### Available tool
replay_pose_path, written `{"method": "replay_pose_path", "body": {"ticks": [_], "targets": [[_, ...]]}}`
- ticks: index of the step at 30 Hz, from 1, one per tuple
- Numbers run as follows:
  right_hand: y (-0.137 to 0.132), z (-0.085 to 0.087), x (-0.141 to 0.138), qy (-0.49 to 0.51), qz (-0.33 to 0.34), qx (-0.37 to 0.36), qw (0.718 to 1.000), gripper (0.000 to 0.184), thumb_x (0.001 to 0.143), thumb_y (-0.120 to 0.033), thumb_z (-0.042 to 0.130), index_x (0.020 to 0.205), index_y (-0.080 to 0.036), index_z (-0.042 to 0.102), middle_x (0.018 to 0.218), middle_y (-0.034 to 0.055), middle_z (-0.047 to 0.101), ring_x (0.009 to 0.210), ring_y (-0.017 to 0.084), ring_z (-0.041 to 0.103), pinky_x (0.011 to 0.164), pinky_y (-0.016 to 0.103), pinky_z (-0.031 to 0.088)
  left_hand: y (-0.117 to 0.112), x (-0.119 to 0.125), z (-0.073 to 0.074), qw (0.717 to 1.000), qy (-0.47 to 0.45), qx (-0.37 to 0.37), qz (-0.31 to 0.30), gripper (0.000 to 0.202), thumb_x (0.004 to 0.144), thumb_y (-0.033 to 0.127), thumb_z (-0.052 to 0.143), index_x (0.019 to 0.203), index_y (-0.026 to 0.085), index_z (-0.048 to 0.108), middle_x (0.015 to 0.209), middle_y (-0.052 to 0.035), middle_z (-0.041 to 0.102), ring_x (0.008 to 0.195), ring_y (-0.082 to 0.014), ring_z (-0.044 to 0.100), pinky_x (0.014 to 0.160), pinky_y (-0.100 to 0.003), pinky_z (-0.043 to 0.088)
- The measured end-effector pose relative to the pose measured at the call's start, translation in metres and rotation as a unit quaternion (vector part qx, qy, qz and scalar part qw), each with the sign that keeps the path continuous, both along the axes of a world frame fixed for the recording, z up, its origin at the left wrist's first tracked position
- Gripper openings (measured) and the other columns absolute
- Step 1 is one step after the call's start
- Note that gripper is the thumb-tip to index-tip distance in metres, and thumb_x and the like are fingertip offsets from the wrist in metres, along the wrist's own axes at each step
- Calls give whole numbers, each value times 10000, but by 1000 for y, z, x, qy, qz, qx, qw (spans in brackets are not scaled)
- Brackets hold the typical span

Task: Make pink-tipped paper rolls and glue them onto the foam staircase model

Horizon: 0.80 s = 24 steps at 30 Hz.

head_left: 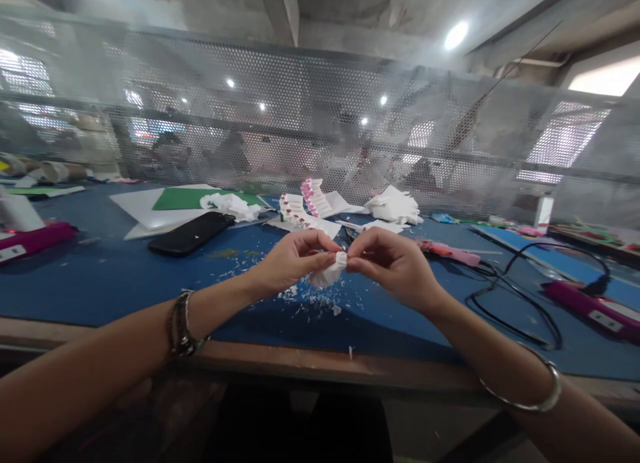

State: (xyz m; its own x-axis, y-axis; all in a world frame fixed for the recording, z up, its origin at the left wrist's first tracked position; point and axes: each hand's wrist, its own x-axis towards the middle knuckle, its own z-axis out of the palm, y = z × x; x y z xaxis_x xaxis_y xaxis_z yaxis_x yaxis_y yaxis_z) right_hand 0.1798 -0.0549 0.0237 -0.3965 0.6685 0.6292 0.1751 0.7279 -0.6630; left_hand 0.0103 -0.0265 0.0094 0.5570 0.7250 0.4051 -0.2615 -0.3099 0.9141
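A small white paper flower [327, 271], gathered to a tight rolled end, is held just above the blue table. My left hand [296, 259] pinches it from the left between thumb and forefinger. From the right, my right hand [389, 261] has thumb and forefinger closed at the tight end of the same piece. Its exact material is hard to make out. Beneath both hands lie many tiny white scraps [320, 307] on the table. Behind the fingers stand white strips with pink and red tips [295, 211].
A black phone [192, 233] lies at left, before green sheet [183, 199] and crumpled white paper [233, 205]. White sheets [394, 204] are piled at the back. A pink-handled tool [453, 253], black cable [543, 339] and purple power strip [593, 309] occupy the right. Perforated metal screen [300, 116] borders the table.
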Motion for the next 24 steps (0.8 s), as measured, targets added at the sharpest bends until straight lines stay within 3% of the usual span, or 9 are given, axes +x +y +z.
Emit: {"method": "replay_pose_path", "body": {"ticks": [5, 10, 15, 24], "targets": [[-1, -3, -3, -46, -50, 155, 986, 66, 729, -182, 582, 697, -178, 525, 668, -11, 575, 629, 71, 553, 576, 196, 454, -2, 2, -1, 998, -22, 20, 49, 124, 616, 225, 647, 683, 132, 600, 588, 36, 576, 492, -39, 475, 453, -143, 363], [-5, -5, -2, -81, -111, 291, 947, 85, 751, -146, 554, 715, -207, 508, 669, -13, 589, 644, 93, 560, 610, 239, 449, -7, -1, 1, 989, 6, 120, 91, 92, 687, 209, 576, 698, 152, 648, 658, 0, 648, 552, -70, 531, 499, -168, 415], [-7, -6, -1, -93, -120, 338, 929, 119, 752, -122, 546, 758, -232, 503, 704, -12, 597, 677, 105, 566, 644, 263, 448, -6, -5, 2, 970, 33, 218, 106, 123, 673, 222, 617, 775, 173, 667, 809, -35, 682, 748, -132, 593, 676, -236, 470], [-7, -4, -1, -104, -99, 345, 928, 102, 752, -122, 550, 757, -222, 531, 691, -6, 608, 665, 101, 576, 626, 244, 452, -5, -13, 11, 914, 108, 375, 113, 126, 726, 185, 589, 834, 170, 652, 784, -23, 691, 713, -115, 605, 673, -213, 467]]}}
